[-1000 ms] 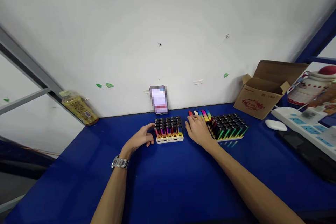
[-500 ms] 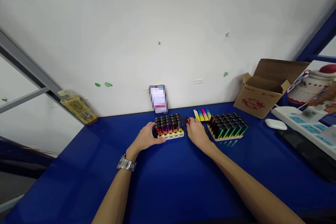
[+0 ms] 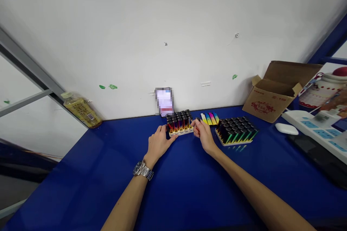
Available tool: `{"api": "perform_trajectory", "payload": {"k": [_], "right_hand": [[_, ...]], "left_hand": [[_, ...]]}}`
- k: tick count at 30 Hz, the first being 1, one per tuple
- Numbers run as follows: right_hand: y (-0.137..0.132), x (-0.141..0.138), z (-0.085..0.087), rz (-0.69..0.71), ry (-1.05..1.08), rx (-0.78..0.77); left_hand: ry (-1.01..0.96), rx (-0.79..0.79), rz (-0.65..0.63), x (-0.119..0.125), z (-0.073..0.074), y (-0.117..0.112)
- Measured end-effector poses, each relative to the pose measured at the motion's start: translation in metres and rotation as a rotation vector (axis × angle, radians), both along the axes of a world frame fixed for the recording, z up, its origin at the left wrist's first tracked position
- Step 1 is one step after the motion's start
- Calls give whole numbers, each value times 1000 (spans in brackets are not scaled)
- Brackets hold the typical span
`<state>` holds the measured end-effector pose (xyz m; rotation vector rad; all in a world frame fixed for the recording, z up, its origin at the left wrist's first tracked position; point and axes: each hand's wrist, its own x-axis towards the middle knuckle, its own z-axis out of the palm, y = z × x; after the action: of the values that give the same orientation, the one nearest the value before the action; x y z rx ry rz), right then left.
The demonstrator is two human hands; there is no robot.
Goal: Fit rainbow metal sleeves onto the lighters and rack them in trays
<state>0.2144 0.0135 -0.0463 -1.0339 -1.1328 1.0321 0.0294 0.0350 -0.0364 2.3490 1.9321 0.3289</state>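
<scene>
A pale tray [image 3: 181, 133] holds rows of upright, shiny sticks [image 3: 177, 120] with black tops and red, purple and gold bodies; their exact kind is unclear. My left hand [image 3: 159, 141] is closed on the tray's left end, its thumb lying along the front edge. At the right end, my right hand [image 3: 202, 132] has its fingers curled together. A dark tip shows above them, seemingly a black-topped stick, mostly hidden. Several slim, brightly coloured pieces [image 3: 210, 118] lie just behind this hand. To its right stands a second pale tray [image 3: 238, 143] packed with black-topped, green-gold sticks [image 3: 237, 129].
A phone [image 3: 164, 101] leans against the wall behind the left tray. An open cardboard box [image 3: 267, 101], a white case [image 3: 286, 128], a power strip [image 3: 311, 130] and a black flat device [image 3: 314, 155] are at the right. A drink bottle [image 3: 82, 111] leans at the far left.
My left hand and its tray have shifted right and slightly back. My right hand has curled its fingers and come up close to the tray's right end; the red piece in its fingertips no longer shows.
</scene>
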Motion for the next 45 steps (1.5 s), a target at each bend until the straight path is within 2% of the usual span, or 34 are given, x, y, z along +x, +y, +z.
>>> {"api": "perform_trajectory", "payload": {"k": [4,7,20,40,45], "right_hand": [[3,-4,-1,89,190,-254],[2,-7,-2,71,210,-326],[-2,-11,3,61,190,-339],[0,-10,-4,86,185,-292],[0,-9,-3,92,173,-290]], "left_hand": [[17,-15,1,-1,0,1],[13,-15,-29,-2,0,1],[0,-6,-93,-1,1,-2],[-38,-9,-93,-3,2,-2],[-139,68,-146,-4,-1,-2]]}}
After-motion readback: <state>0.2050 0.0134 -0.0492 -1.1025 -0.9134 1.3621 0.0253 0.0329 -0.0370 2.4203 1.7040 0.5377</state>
